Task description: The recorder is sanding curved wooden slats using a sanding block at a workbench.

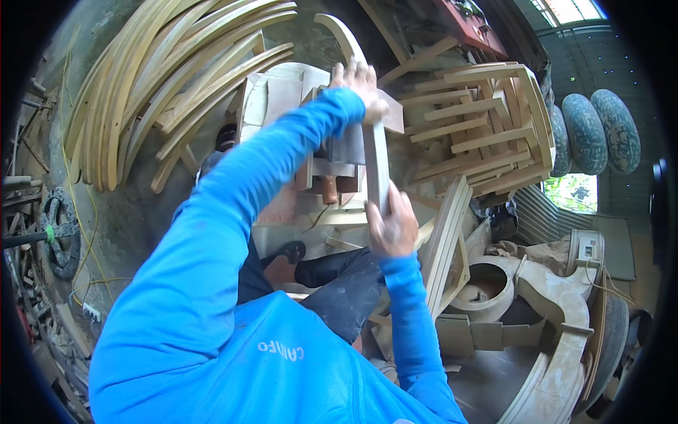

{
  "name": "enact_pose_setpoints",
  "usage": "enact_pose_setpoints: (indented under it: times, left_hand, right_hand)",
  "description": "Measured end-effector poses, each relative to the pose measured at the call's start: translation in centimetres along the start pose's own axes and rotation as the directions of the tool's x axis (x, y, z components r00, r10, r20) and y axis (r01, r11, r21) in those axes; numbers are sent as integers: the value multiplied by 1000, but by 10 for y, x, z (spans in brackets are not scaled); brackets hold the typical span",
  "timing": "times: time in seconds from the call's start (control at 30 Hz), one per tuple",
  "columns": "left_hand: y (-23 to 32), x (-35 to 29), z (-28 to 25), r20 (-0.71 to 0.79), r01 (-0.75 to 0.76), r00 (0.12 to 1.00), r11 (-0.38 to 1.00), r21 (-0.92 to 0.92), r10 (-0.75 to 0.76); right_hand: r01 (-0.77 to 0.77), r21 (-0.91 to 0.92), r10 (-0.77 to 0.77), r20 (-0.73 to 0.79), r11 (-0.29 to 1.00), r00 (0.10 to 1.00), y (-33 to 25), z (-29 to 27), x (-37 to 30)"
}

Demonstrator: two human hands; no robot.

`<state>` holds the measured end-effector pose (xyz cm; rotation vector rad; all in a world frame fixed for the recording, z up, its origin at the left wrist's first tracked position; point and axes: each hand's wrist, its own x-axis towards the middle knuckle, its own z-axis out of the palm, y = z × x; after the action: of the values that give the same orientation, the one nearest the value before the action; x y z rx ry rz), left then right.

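A long curved piece of wood [376, 159] runs away from me across a small bench-mounted machine [346, 150], which has a grey flat part and a reddish-brown handle. My left hand [360, 88] reaches across to its far half and grips it from above, slightly blurred. Nearer to me, my right hand [394, 225] holds the near end, thumb on one side and fingers on the other. The wood's far end curves off to the left beyond my left hand. My left sleeve and hand hide part of the machine.
Many curved wooden strips [134, 85] are heaped at the left. On the right stand stacked wooden frames [487, 127], with straight lengths of wood [446, 244] leaning closer in. A large dusty machine housing [558, 290] sits at the lower right. A yellow cord [85, 233] crosses the floor.
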<state>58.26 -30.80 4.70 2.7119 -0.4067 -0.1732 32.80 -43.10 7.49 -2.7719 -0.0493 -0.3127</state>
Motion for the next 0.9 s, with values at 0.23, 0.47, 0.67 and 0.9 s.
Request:
enact_pose_setpoints:
  times: [0.23, 0.47, 0.67, 0.9]
  left_hand:
    - [66, -177, -8, -41, -205, 979, 961, -187, 201]
    - [38, -106, -39, 59, -71, 994, 956, -284, 91]
    - [19, -78, -37, 38, -63, 996, 947, -316, 79]
    - [-47, 50, -11, 38, -8, 999, 942, -336, 22]
  right_hand:
    - [-167, 80, 161, 77, 983, 984, -28, -86, -182]
    - [-290, -54, 295, 119, 955, 948, -53, -151, -276]
    - [-294, -59, 300, 150, 954, 942, -57, -164, -242]
    - [-216, -15, 216, 116, 976, 969, -44, -110, -120]
